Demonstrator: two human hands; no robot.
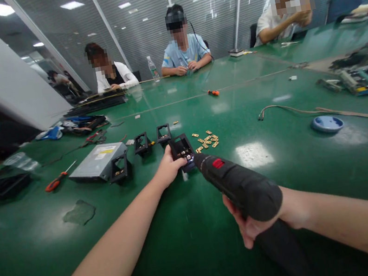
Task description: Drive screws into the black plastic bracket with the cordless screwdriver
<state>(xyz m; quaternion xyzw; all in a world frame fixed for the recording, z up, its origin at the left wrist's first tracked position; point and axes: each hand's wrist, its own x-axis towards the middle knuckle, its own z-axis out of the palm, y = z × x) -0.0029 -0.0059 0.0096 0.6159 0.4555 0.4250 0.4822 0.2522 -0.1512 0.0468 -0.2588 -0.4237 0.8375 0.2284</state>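
The likeliest trouble is a slip at the tip of the drill (241,185): it is aimed down at a slant into the frame (181,144), and if the bit sits off-axis it could skate off the bright round fitting beside it and mar the plastic. The left thumb (180,162) rests close by, so a skid toward it could nick the skin. The frame seems held by the left hand (168,168) alone, with no clamp in view; a burst of torque might therefore twist it loose. A sideways kick could also scatter the brass plates (207,141) lying just beyond the drill's nose on the worktop (151,237). As for position, the frame lies within the left fingers' grip, thumb over its near left edge and the others mostly hidden behind its left side. The right hand (251,228) has its fingers wrapped around the drill's handle, well apart from the frame; whether a finger presses the trigger, I cannot tell.
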